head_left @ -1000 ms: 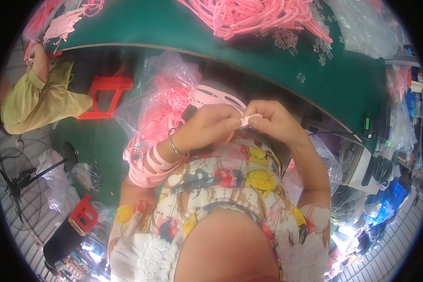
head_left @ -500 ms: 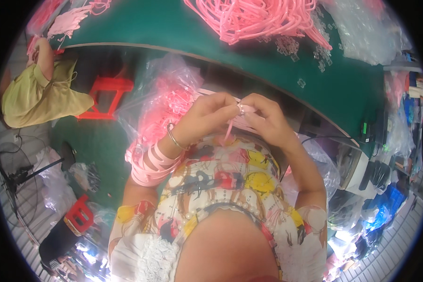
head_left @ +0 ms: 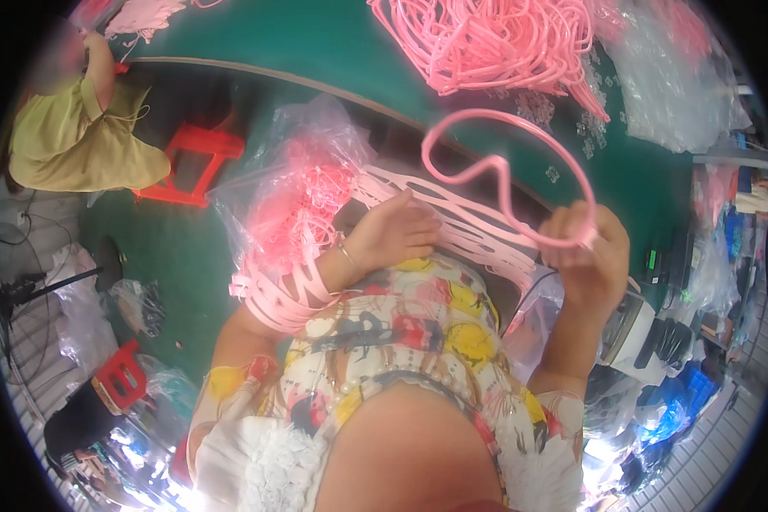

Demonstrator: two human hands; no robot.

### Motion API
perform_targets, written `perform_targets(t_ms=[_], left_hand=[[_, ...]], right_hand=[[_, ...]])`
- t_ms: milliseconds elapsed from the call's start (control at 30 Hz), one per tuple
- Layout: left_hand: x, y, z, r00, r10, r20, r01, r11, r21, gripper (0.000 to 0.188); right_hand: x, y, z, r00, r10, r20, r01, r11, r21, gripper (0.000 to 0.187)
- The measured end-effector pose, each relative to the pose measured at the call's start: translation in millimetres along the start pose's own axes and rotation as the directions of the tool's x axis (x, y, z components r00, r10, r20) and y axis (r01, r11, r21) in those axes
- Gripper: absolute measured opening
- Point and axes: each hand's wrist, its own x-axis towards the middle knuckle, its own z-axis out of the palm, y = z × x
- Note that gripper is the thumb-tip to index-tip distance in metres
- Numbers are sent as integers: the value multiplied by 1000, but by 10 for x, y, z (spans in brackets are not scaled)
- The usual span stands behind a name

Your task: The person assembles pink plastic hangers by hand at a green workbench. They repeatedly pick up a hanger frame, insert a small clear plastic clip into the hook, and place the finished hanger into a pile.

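Left hand, open with fingers extended, is positioned right of a crinkled transparent plastic bag containing tangled pink strands, beside flat, slotted, pale pink strips. Glossy pink tubing lies in a tangled pile on the green tabletop. Right hand, fingers closed, grips a smooth, curved pink tube loop, raised near the tabletop edge, extending up and left.

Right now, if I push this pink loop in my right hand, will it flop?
The pink loop likely springs rather than flops: it holds its open curve beyond the right hand. Probably light, being thin; perhaps slippery, given its gloss.
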Motion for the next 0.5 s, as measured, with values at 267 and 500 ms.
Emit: perform_targets(t_ms=[267,500], left_hand=[[188,278,-92,840,542,-24,-506,767,-394,24],[89,368,-9,779,574,252,-531,818,-221,23]], right_hand=[[-454,-243,-433,993,-77,-89,93,977,192,24],[-635,152,-701,975,50,-216,-27,994,109,27]])
